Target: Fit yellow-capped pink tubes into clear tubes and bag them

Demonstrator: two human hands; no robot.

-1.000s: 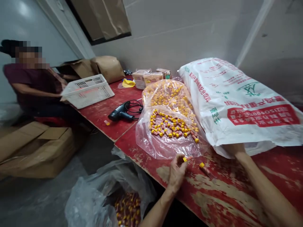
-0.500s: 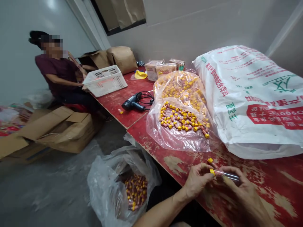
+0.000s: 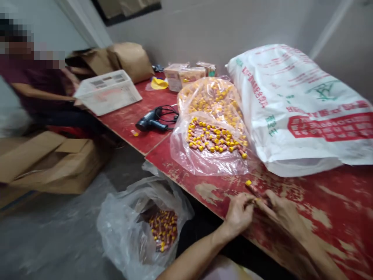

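My left hand (image 3: pixel 239 212) and my right hand (image 3: pixel 281 214) meet over the near part of the worn red table. Between their closed fingertips is a small yellow-capped tube (image 3: pixel 257 200), blurred and mostly covered. The left fingers pinch at its cap end, and the right fingers close round the other end. Just beyond them another tube with a yellow cap (image 3: pixel 248 182) lies on the table. Farther back, a clear plastic bag (image 3: pixel 186 162) lies open, with many such tubes spilling toward its mouth.
A large white printed sack (image 3: pixel 279 136) rests at the right. A black heat gun (image 3: pixel 150 121) with a coiled cord lies left of the bag. Below the table edge stands another plastic bag (image 3: pixel 122 221) of tubes. A co-worker (image 3: pixel 35 85) sits by a white crate (image 3: pixel 112 95); cardboard boxes (image 3: pixel 70 167) are on the floor.
The view has swung right, so everything sits farther left. My right hand has closed in toward the left, and the clear, shiny length of the held piece no longer shows.
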